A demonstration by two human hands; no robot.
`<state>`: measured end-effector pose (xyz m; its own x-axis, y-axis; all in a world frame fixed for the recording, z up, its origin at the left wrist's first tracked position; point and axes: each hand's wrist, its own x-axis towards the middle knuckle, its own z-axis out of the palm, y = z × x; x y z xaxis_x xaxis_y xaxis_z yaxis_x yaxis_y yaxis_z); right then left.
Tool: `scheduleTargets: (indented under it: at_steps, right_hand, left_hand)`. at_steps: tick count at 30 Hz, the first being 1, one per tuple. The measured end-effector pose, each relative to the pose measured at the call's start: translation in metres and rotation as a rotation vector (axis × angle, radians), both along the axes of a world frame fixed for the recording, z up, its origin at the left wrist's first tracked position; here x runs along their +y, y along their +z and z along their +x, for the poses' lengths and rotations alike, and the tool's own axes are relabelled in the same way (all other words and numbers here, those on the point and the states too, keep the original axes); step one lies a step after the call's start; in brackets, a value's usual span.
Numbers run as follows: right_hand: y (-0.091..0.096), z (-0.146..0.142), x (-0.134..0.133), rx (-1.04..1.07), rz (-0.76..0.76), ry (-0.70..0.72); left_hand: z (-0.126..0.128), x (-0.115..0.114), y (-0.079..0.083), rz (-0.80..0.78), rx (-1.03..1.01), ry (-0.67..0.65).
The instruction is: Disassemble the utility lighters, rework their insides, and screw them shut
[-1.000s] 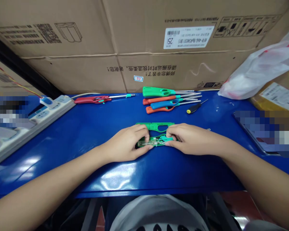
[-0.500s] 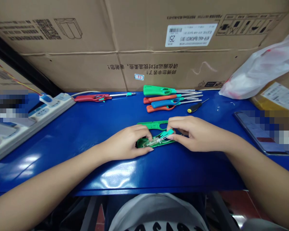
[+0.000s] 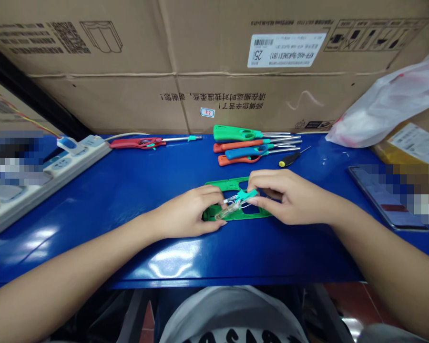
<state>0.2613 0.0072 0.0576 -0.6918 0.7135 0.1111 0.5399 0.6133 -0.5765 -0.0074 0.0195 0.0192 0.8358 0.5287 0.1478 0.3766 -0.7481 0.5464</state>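
Observation:
A green lighter half-shell (image 3: 209, 213) lies on the blue table, with my left hand (image 3: 200, 209) gripping its left end between thumb and fingers. Pinched in my right hand (image 3: 280, 195) is the lighter's teal trigger (image 3: 248, 194). Attached to it are a clear fuel tank (image 3: 226, 211) and thin white wires, held over the half-shell. The tank's left end is close to my left fingertips; I cannot tell whether they touch it. Behind both hands lies the other green half-shell (image 3: 227, 184), partly covered by my right fingers.
Several assembled lighters (image 3: 243, 152) lie at the back beside a small screwdriver (image 3: 288, 159). A red lighter (image 3: 137, 143) with its inside exposed is further left. A power strip (image 3: 67, 162) runs along the left, a phone (image 3: 382, 195) lies right, and a cardboard box (image 3: 128, 105) stands behind.
My right hand has lifted the trigger, tank and wires out of the near half-shell, so its inside and trigger opening now show. My left hand has stayed in place.

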Motion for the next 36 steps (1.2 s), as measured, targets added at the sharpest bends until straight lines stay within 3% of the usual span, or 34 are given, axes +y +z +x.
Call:
scheduleTargets:
  at_steps: [4,12,16,21,27,36]
  right_hand:
    - [0.003,0.001,0.000,0.001,0.045,-0.009]
    - [-0.007,-0.003,0.003,-0.333,0.031,-0.126]
    - [-0.012,0.000,0.005,-0.363,0.088,-0.189]
    - [-0.018,-0.004,0.004,-0.288,0.222,-0.110]
    - [-0.022,-0.009,0.001,-0.097,0.174,-0.044]
    - [-0.023,-0.004,0.005,-0.129,0.330,0.080]
  left_hand:
    - [0.001,-0.002,0.000,0.011,-0.016,-0.007]
    - [0.004,-0.004,-0.005,-0.006,-0.072,0.069]
    - [0.005,-0.004,-0.004,0.016,-0.107,0.107]
    - [0.005,-0.003,-0.005,0.042,-0.107,0.112]
    - [0.005,-0.003,-0.006,0.047,-0.099,0.098]
    - [0.001,-0.002,0.000,0.071,-0.065,0.052]
